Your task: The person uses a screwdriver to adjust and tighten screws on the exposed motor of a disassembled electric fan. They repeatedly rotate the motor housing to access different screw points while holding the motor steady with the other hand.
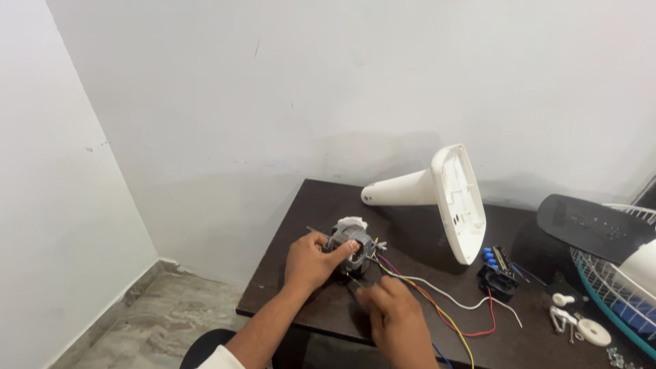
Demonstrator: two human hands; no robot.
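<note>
While gripping small grey motor (352, 250) at near-left part of dark table (301, 205), left hand (312, 260) wraps fingers round casing. Right hand (394, 309) just below motor, fingers curled; grip contents cannot tell. Coloured wires (437, 307) trailing right toward black switch block (497, 273). White fan base (447, 195) lying behind.

Bare tabletop (301, 205) L of motor (352, 247); fan base (447, 195), wires (444, 301) crowding R.

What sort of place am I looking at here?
Probably a home repair corner, not a workshop: a small dark wooden table against bare white walls, a tiled floor, a grey metal fan motor in the left hand, and a detached white plastic fan base.
</note>
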